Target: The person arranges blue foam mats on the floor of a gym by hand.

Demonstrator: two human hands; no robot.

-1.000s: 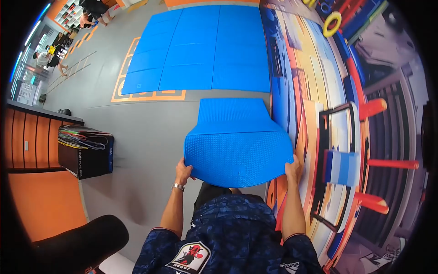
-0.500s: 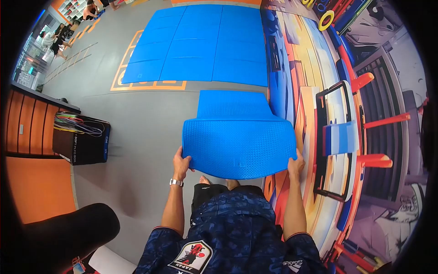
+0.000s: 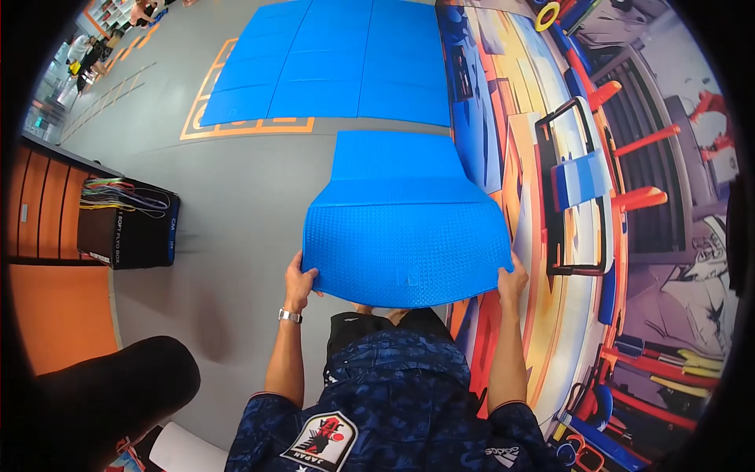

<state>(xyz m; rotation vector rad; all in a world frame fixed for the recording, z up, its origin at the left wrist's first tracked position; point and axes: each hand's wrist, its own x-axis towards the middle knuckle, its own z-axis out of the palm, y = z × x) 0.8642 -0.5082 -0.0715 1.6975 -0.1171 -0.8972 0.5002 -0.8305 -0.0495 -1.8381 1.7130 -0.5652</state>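
Observation:
A blue folding exercise mat (image 3: 405, 244) with a textured surface spans the space between my two hands in front of my waist. My left hand (image 3: 299, 283) grips its near left corner, thumb on top, a watch on the wrist. At the near right corner, my right hand (image 3: 512, 281) pinches the edge in the same way. The held panel sags in the middle, and its far section bends away from me toward the floor. Beyond it, more blue mats (image 3: 330, 63) lie side by side on the grey floor.
To the left stands a black plyo box (image 3: 145, 228) with coloured bands on top, beside an orange slatted panel (image 3: 47, 204). A black padded cylinder (image 3: 126, 381) is at lower left. A painted wall (image 3: 515, 165) with racks runs along the right. People (image 3: 90, 59) are far off.
The held mat's far section shows more length and its fold sits slightly nearer to me. My view has shifted, with the floor mats now higher in the frame. Both hands keep their grip.

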